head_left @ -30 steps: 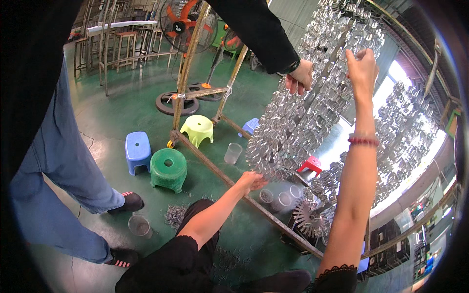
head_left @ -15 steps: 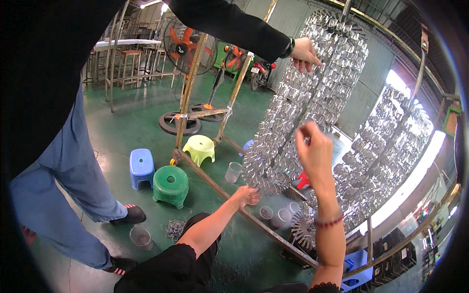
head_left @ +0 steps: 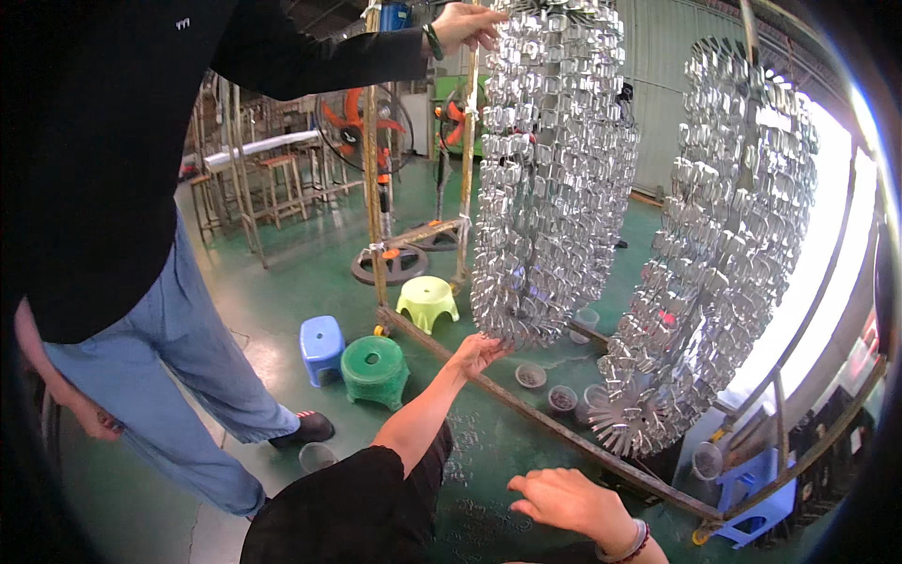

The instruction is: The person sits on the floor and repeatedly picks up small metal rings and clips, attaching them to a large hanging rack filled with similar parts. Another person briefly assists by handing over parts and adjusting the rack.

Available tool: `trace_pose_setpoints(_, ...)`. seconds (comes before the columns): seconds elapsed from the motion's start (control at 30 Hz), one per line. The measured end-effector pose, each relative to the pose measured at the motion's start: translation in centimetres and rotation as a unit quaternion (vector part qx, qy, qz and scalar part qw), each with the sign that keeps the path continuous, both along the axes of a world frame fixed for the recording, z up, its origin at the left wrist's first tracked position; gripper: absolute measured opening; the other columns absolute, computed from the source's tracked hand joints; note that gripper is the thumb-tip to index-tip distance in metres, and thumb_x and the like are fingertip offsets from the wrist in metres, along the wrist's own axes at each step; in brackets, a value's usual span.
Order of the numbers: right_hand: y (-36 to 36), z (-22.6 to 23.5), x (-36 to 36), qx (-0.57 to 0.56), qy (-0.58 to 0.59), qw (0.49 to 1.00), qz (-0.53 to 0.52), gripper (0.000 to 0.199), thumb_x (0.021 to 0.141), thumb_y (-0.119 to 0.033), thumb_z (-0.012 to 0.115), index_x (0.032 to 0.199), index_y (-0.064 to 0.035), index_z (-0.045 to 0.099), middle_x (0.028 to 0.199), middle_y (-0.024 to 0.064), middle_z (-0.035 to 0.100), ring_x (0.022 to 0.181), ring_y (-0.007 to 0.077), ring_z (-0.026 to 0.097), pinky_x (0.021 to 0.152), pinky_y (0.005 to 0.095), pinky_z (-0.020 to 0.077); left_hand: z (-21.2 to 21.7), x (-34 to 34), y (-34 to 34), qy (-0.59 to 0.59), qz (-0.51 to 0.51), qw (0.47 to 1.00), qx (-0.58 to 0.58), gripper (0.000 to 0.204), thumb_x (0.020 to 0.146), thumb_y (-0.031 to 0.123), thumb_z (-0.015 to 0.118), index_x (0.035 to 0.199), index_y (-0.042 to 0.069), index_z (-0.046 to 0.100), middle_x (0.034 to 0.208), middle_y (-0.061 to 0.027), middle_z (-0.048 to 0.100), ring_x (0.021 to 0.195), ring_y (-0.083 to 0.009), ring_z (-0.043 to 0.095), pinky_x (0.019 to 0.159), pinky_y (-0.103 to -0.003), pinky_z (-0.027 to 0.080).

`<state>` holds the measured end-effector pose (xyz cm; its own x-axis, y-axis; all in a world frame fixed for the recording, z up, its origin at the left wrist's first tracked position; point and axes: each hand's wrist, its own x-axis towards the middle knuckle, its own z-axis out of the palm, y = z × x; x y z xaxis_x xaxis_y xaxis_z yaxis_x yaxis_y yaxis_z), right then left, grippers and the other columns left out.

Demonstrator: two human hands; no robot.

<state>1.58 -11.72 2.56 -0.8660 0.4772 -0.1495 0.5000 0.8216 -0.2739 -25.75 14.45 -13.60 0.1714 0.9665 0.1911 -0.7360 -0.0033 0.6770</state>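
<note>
A tall hanging cluster of shiny metal pieces (head_left: 550, 179) fills the middle of the view, with a second cluster (head_left: 723, 254) to its right. My left hand (head_left: 479, 352), on a black-sleeved arm, reaches up and touches the underside of the middle cluster with curled fingers. My right hand (head_left: 568, 498), with a bracelet at the wrist, hovers low over the green floor, fingers spread and empty. A co-worker in a black top and blue jeans stands at the left. That person's hand (head_left: 465, 23) grips the top of the middle cluster.
A rusty frame rail (head_left: 564, 428) runs along the floor under the clusters. Blue (head_left: 322, 346), green (head_left: 374, 368) and yellow-green (head_left: 427, 301) stools stand left of it. Small cups (head_left: 531, 376) sit by the rail. A floor fan (head_left: 352, 127) and metal racks stand behind.
My right hand has dropped from high on the cluster to low near the floor. My left hand stays under the cluster, and the co-worker's hand remains at its top.
</note>
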Motion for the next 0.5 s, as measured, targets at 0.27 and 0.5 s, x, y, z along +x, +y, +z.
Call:
trace_pose_setpoints(0.27, -1.3, -3.5, 3.5, 0.001, 0.174, 0.984, 0.033, 0.024, 0.085, -0.023, 0.058, 0.106, -0.0102, 0.056, 0.090, 0.0124, 0.057, 0.087, 0.0292, 0.056, 0.074, 0.0401, 0.0451, -0.9, -3.2, 0.4, 0.023, 0.001, 1.000, 0.005, 0.020, 0.085, -0.003, 0.056, 0.105, -0.006, 0.057, 0.109, -0.0141, 0.062, 0.104, -0.0278, 0.060, 0.098, -0.042, 0.047)
trace_pose_setpoints(0.5, 3.6, 0.6, 1.0, 0.026, 0.253, 0.967, -0.002, 0.025, 0.083, -0.025, 0.063, 0.097, -0.0037, 0.065, 0.089, 0.0129, 0.066, 0.079, 0.0297, 0.064, 0.068, 0.0370, 0.0505, -0.8, -6.3, 1.8, 0.068, -0.006, 0.997, -0.024, 0.007, 0.082, -0.002, 0.060, 0.089, -0.001, 0.060, 0.097, -0.0109, 0.064, 0.098, -0.0245, 0.062, 0.090, -0.038, 0.052)
